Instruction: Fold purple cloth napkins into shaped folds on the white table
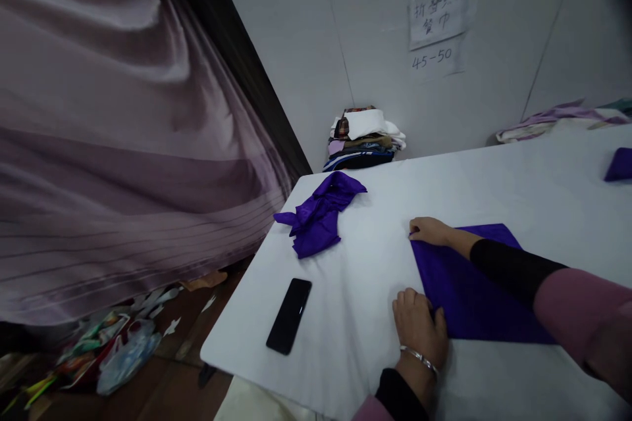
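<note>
A purple cloth napkin [488, 296] lies spread flat on the white-covered table [365, 316]. My right hand [430, 231] reaches across it and pinches its far left corner, fingers pressed together. Lower down, my left hand [419, 325], with a silver bracelet at the wrist, rests at the napkin's left edge. Its fingers are stretched out on the tabletop and the thumb is apart, touching the cloth. My right forearm hides part of the napkin. Further left sits a second, crumpled purple napkin [320, 214].
A black phone [289, 316] lies near the table's left side. Folded clothes [365, 138] are stacked behind the far edge. A folded purple cloth [619, 165] is at far right. A pink curtain [133, 145] hangs left, with bags [129, 355] on the floor below.
</note>
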A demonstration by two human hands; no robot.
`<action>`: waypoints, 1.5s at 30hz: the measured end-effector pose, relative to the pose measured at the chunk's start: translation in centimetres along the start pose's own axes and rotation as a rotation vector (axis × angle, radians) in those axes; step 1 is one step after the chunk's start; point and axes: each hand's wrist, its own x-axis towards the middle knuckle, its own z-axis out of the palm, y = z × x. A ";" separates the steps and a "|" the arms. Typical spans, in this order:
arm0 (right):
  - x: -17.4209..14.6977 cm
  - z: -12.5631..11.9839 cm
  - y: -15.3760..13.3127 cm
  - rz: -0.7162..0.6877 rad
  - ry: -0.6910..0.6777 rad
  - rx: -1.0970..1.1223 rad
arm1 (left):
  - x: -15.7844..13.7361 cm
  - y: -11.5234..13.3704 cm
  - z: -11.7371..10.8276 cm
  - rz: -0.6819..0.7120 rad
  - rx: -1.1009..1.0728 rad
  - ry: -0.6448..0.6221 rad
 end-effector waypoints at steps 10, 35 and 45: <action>-0.5 0.9 0.1 -0.061 0.106 -0.006 | 0.0 0.4 -0.4 -0.003 0.025 -0.057; -10.2 6.6 -3.8 -0.141 0.192 -0.104 | 2.1 -0.8 -2.4 0.020 -0.070 0.007; -14.8 8.8 -7.6 -0.216 0.070 0.070 | 10.5 0.4 -2.0 0.281 0.000 -0.069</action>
